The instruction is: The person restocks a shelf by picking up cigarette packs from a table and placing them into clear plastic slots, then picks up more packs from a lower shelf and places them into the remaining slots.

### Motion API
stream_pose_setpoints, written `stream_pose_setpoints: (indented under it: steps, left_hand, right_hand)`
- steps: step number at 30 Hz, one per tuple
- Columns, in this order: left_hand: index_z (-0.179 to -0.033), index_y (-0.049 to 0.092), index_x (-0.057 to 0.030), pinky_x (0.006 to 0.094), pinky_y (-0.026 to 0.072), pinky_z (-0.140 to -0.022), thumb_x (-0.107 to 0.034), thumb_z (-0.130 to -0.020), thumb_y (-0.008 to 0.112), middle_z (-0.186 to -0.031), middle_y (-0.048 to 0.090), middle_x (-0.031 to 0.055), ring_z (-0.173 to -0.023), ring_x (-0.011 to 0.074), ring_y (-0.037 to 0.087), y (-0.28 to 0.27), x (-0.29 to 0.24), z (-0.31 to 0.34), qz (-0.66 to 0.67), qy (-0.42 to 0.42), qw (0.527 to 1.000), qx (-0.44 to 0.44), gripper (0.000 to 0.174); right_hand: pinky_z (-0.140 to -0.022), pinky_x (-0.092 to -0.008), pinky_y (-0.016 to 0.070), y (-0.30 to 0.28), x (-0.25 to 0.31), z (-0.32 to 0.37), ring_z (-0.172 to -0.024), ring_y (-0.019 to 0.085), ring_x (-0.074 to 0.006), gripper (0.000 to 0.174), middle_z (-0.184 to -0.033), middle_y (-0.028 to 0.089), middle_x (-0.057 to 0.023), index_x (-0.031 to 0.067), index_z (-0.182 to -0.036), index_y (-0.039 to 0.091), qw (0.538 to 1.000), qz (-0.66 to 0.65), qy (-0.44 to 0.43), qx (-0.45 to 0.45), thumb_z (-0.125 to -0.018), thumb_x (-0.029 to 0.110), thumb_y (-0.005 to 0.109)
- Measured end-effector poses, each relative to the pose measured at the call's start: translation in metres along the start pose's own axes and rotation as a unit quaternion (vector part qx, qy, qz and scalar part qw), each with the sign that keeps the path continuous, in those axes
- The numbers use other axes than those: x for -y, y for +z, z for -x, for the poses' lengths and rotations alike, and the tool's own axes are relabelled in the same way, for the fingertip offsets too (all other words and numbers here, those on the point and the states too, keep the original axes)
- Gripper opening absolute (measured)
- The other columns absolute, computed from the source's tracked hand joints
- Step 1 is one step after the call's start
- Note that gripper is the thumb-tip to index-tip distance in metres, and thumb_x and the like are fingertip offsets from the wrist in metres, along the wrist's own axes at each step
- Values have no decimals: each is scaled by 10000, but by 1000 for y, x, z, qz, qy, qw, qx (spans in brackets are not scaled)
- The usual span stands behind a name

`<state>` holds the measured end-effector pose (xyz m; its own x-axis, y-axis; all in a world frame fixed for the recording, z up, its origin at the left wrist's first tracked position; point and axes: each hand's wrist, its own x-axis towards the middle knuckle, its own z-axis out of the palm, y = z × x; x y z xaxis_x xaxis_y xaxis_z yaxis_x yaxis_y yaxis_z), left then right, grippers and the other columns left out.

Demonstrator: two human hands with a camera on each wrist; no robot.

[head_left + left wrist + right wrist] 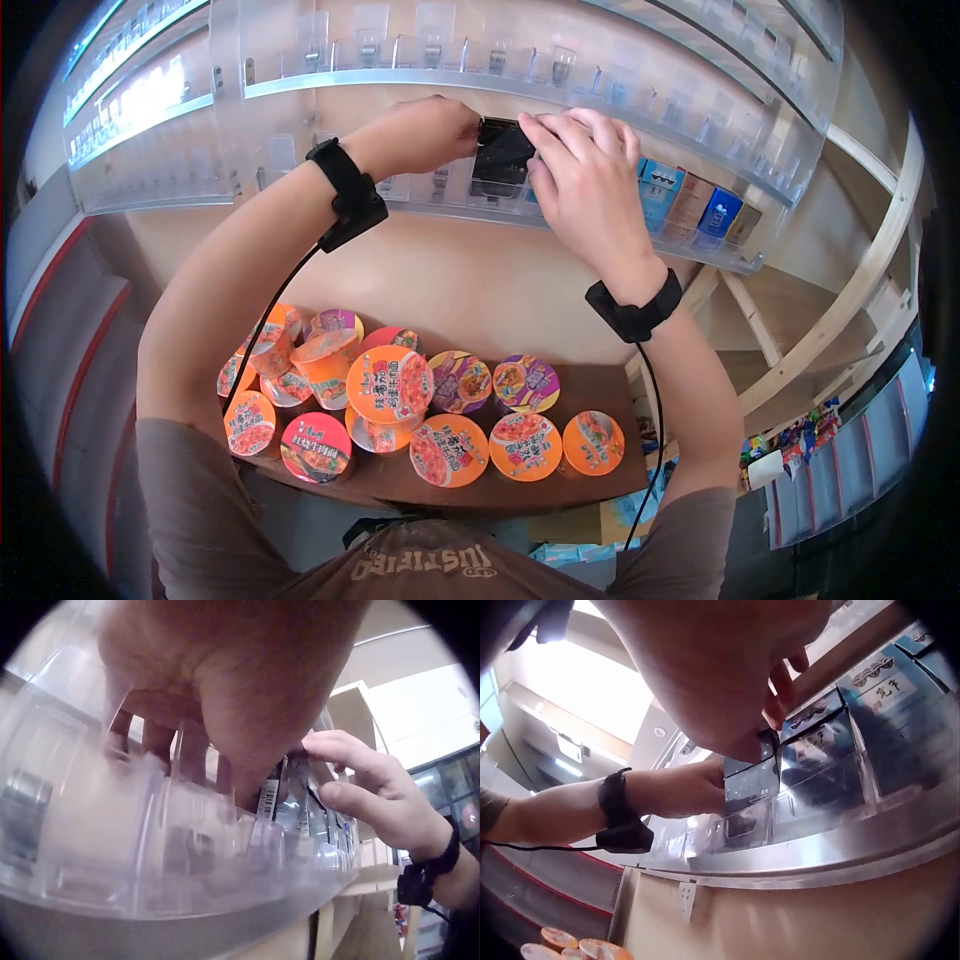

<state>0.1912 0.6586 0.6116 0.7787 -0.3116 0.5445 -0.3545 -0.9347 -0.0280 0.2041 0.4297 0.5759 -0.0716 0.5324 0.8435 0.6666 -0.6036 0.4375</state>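
Note:
A glossy black box (503,158) stands in a clear shelf compartment; its dark front (751,784) shows in the right wrist view. My left hand (430,132) is at the box's left side, fingers curled and the tips mostly hidden. In the left wrist view several fingers of this hand (217,682) reach down behind the clear dividers, near a barcode label (268,799). From the right, my right hand (590,180) touches the box's upper right edge with its fingertips, its thumb lower and apart from the index finger. Blue boxes (817,754) stand beside the black one.
Clear tiered shelves (400,78) run above and to both sides. Blue and brown boxes (690,200) stand farther right on the same tier. Below, instant noodle cups (390,385) crowd a brown table (380,487). A wooden frame (865,290) rises at the right.

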Motion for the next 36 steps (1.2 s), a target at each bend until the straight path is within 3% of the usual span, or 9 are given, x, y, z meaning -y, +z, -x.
stream_pose_setpoints:
  steps: [2,9,11,14,18,20,27,29,36]
  left_hand:
    - [-952,684,-33,465,517,-783,-257,-938,542,-886,692,182,-843,376,657,-2,-1,2,-17,5,999,30,265]
    - [-1082,655,-28,456,495,-844,-192,-957,482,-989,683,209,-929,403,635,-7,3,7,26,66,996,51,270]
    - [-1212,581,-20,411,482,-874,-130,-968,497,-1040,657,219,-971,373,628,-5,-2,15,103,52,991,-71,280]
    - [-1304,523,-48,398,490,-874,-109,-970,499,-1061,660,202,-972,343,645,-8,-16,24,89,7,993,-73,341]
    - [-1310,519,-56,389,502,-856,-86,-973,500,-1089,659,187,-967,308,658,5,-22,37,168,25,980,-106,339]
    - [-1265,527,-72,427,506,-828,-122,-972,460,-1071,657,179,-958,360,638,11,-22,37,167,75,969,-165,305]
    - [-1265,532,-66,409,509,-836,-149,-984,492,-1109,650,172,-969,332,642,15,-17,34,172,72,968,-167,296]
    - [-1315,513,-24,340,509,-858,-129,-1011,495,-1092,661,142,-938,223,650,14,-14,29,227,37,960,-159,322]
    - [-1303,542,-12,309,506,-846,-146,-1016,499,-1035,662,94,-878,156,617,18,-14,17,322,-28,941,-101,320]
  right_hand:
    - [-1037,-472,341,2,-2,2,-1149,528,-241,389,-1150,625,-45,83,-1192,649,1000,-3,-5,-2,-806,125,674]
    - [-1076,-466,313,2,-3,4,-1177,536,-223,419,-1167,623,-53,74,-1223,611,1000,-19,-5,-6,-807,93,655]
    - [-1079,-467,308,4,-4,5,-1178,537,-225,413,-1177,621,-56,73,-1225,605,1000,-27,-1,-13,-815,88,645]
    - [-1085,-468,300,7,-4,6,-1182,539,-230,401,-1197,617,-62,70,-1229,592,998,-50,9,-33,-829,79,626]
    - [-1088,-466,295,12,-5,9,-1176,547,-236,378,-1203,617,-70,62,-1222,583,996,-66,28,-49,-845,69,604]
    - [-1076,-464,306,14,-6,10,-1166,552,-241,372,-1195,620,-73,58,-1218,584,995,-77,31,-46,-846,66,602]
    - [-1006,-438,367,23,-11,10,-1122,567,-274,349,-1178,626,-95,45,-1215,597,990,-116,35,-67,-867,69,576]
    - [-1004,-432,370,23,-11,10,-1120,567,-276,342,-1174,627,-100,45,-1212,600,989,-121,44,-70,-873,76,569]
    - [-986,-431,388,21,-17,8,-1115,567,-285,329,-1157,630,-112,58,-1208,608,990,-117,56,-47,-886,93,553]
